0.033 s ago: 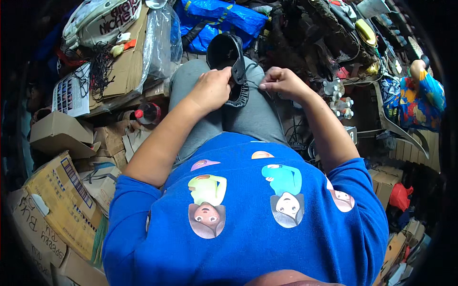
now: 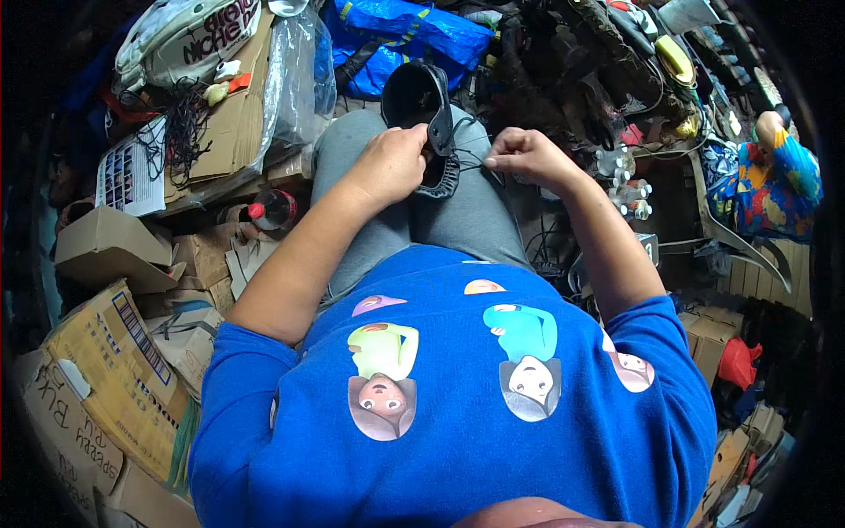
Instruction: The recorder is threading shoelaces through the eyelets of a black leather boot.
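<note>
A black shoe upper [image 2: 442, 132] rests across my thighs, its wide opening facing up and its near edge gathered in small puckers. My left hand [image 2: 396, 161] is closed on its side edge, the fingertips partly hidden behind the material. From the gathered edge, a thin dark thread [image 2: 471, 165] runs right to my right hand [image 2: 525, 157]. There the thumb and forefinger are pinched together on it, a short way off the upper. Whether a needle is also in that pinch is too small to tell.
To the left lie flattened cardboard [image 2: 238, 123], an open carton [image 2: 114, 246] and a red-capped bottle [image 2: 273, 209]. A blue bag [image 2: 414, 40] lies beyond my knees. Several small clear bottles [image 2: 629, 189] stand right of my right arm. Further right is another person's colourful sleeve [image 2: 797, 172].
My right hand has shifted slightly to the right and down, away from the upper, and more thread shows between them. My left hand and the shoe upper stay in place.
</note>
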{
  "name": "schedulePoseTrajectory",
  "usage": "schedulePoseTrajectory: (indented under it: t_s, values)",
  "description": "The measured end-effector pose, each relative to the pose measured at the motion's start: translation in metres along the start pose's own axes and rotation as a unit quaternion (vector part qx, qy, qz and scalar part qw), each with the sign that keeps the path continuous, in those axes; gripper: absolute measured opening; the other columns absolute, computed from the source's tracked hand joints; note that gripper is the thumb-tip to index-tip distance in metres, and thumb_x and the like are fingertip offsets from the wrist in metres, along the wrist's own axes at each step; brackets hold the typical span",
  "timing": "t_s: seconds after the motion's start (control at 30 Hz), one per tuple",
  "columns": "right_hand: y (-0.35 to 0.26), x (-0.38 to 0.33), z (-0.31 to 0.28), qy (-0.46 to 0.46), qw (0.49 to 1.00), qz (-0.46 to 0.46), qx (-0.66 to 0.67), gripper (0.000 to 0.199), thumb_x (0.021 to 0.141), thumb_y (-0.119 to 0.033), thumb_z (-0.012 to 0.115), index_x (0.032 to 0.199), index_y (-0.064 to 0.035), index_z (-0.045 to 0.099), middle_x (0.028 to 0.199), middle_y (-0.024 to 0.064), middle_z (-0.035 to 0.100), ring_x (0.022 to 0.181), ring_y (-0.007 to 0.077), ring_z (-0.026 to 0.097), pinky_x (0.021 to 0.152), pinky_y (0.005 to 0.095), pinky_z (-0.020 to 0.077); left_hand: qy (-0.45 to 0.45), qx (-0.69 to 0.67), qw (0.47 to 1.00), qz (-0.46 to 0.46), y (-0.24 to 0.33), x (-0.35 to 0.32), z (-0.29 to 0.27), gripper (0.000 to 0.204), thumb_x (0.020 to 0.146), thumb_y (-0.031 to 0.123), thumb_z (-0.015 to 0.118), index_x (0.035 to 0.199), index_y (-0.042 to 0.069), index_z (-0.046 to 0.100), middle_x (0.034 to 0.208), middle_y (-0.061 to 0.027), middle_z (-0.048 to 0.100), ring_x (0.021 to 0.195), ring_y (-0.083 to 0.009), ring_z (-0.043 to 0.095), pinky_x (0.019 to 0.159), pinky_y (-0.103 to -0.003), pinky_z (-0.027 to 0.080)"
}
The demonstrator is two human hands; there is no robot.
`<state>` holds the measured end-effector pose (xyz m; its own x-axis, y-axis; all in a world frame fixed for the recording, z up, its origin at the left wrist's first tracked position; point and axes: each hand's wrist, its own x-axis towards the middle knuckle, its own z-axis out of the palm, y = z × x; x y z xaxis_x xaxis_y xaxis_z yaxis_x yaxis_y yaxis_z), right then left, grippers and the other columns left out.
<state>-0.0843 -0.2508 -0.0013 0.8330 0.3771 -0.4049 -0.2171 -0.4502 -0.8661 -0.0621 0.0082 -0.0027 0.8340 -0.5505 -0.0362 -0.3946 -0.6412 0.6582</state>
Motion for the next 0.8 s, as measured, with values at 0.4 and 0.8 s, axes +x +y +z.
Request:
schedulePoseTrajectory:
  t_s: [0.4,0.8]
  values:
    - [-0.011,-0.012,0.013,0.039,0.993,-0.067,0.089,0.013,0.08,-0.015,0.072,0.083,-0.0035,0.066,0.089,-0.0016,0.051,0.081,0.0066,0.051,0.073,0.0216,0.0415,-0.021,0.002,1.0,-0.014,0.001,0.0,0.003,0.029,0.075,0.009,0.049,0.101,0.01,0.061,0.087,-0.0213,0.064,0.087,-0.0397,0.06,0.08,-0.05,0.046]
    - [-0.065,0.001,0.004,0.21,0.822,-0.272,-0.454,0.009,0.079,-0.017,0.064,0.085,-0.01,0.064,0.091,0.0073,0.059,0.085,0.0241,0.058,0.081,0.0352,0.0433,-0.011,0.011,1.0,0.003,0.002,-0.001,0.001,0.022,0.075,0.009,0.049,0.092,0.006,0.062,0.084,-0.0224,0.063,0.083,-0.04,0.061,0.078,-0.049,0.047]
